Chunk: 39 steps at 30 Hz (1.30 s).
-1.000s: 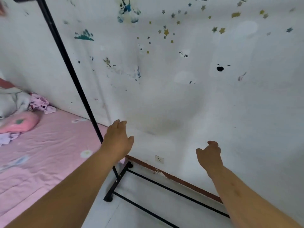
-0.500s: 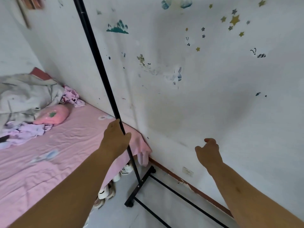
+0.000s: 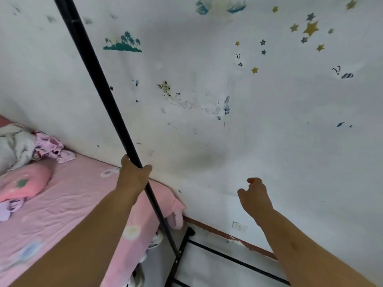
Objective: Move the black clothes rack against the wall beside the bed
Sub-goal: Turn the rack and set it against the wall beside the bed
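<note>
The black clothes rack shows its left upright pole, running from the top left down to a black base frame on the floor by the wall. My left hand is closed around this pole at about mattress height. My right hand hangs in the air to the right, fingers loosely curled, holding nothing, close to the white wall. The bed, covered in a pink sheet, lies on the left, its foot corner next to the pole. The rack's top bar and right upright are out of view.
A pink pillow and crumpled bedding lie on the bed. Shoes sit under the bed's foot. A wall socket sits low above a brown skirting board. Stickers dot the wall.
My left hand went from resting open by the pole to gripping it. The view shifted so the pole and bed corner appear further right and closer. My right hand stayed empty.
</note>
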Available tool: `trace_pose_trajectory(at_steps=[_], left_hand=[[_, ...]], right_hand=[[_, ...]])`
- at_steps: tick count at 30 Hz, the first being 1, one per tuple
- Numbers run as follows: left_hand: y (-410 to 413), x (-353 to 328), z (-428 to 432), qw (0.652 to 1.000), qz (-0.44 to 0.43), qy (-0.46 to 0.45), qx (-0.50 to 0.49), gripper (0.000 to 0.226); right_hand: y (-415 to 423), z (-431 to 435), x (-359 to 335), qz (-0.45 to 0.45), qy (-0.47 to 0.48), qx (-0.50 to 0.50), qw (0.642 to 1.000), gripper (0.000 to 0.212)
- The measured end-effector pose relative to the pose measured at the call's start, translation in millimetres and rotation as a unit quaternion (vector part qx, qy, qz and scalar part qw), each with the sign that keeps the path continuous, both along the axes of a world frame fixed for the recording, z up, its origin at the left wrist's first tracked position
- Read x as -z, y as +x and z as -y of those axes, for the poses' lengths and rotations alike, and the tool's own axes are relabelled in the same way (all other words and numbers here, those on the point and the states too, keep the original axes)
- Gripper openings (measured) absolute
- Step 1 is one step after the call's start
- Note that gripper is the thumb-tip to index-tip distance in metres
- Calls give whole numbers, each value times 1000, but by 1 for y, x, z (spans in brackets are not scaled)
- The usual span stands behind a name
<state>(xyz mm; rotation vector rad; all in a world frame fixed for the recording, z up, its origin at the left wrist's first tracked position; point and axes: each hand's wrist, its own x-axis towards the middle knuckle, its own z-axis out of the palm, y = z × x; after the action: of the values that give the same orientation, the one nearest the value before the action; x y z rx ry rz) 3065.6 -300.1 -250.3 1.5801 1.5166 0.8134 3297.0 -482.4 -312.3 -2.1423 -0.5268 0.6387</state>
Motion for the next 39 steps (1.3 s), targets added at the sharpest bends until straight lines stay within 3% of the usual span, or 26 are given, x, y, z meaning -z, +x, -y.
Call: trace_pose_trajectory(at_steps=[6,15,39], left_hand=[[0,3,-45,999,-28,-28,7,49],[14,4,-68,1000,4,-25,15,38],[44,-9,-86,998,26,-31,45,38]], right_hand=[[-19,-24,4,-2,-1,32,1000,50],[-20,-33,-1,9,-18,68,998,50],[-19,-19,-6,32,-36,103,994,48]])
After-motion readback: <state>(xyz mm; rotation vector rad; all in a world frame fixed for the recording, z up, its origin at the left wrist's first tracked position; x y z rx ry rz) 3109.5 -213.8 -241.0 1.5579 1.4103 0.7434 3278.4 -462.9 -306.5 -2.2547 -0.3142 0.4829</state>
